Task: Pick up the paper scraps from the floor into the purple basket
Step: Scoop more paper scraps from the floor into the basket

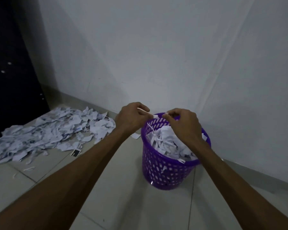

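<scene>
Right under your hands stands the purple basket [166,165], upright on the floor, its lattice wall perforated, heaped to the rim with white torn paper [168,141]. A small white scrap [154,116] sits pinched just above its far rim. Well off to your left, the loose pile of paper scraps [48,130] sprawls across the tiles.

Pinching a small paper scrap [155,116] between left hand [131,118] and right hand [184,124], above purple basket [165,171] near the floor's [123,205] far corner.
</scene>
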